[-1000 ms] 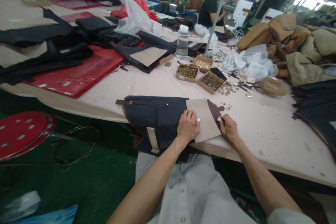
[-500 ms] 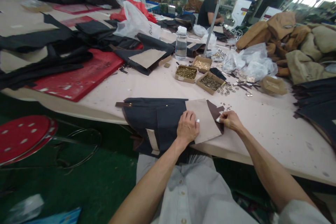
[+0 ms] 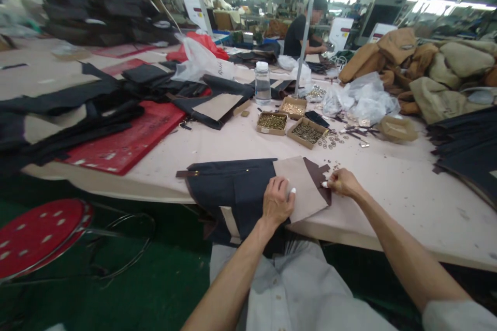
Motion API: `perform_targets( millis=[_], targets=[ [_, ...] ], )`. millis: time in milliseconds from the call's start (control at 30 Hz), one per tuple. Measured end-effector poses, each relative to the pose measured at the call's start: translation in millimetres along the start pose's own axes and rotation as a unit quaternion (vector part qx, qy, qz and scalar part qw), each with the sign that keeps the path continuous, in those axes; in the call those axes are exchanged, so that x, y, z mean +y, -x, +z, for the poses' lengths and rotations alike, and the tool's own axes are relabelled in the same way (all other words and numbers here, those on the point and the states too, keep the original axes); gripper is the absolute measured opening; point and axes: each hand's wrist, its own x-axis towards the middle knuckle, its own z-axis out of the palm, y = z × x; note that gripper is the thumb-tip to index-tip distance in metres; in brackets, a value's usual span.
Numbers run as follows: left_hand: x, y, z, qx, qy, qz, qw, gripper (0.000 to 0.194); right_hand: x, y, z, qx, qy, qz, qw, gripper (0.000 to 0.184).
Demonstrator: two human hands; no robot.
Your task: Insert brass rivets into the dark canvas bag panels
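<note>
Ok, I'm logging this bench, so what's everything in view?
Fabric piece: one, navy, beige, brown, front edge
Table: one, pale, centre
Boxes of metal bits: three, tan, mid-table
Loose metal bits: many, beside boxes
Bottle: one, clear, behind boxes
Red boards: several, left
Dark fabric: several, both sides
Bulky pile: brown and khaki, back right
Plastic bags: several, whitish, back
Stool: one, red, left
Pole: one, grey, back
Machines: several, white, background
Person: one, dark top, beyond table
Left hand: one, on fabric piece
Right hand: one, at brown end
</note>
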Motion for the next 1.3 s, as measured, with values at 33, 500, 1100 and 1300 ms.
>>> perform_targets(
  millis=[33, 500, 1100, 1300],
  targets=[
    [1, 6, -2.9, 0.002, 0.013, 0.007, 1.0, 0.026, 6, 13, 4, 0.055, 0.003, 0.002, 0.998, 0.021],
    [55, 37, 9.8, -0.056, -0.081, 0.041, 0.994, 0.055, -64, 96, 47, 0.123, -0.483, -0.04, 0.866, 0.043],
    [73, 32, 20.5, -0.089, -0.18, 0.026, 0.979, 0.062, -15, 71, 60, 0.248, -0.192, 0.072, 0.947, 0.045],
    [77, 25, 16.8, -0.085, -0.189, 0.002, 0.978, 0.034, -61, 66, 65, 0.209, -0.481, 0.015, 0.851, 0.047]
  ],
)
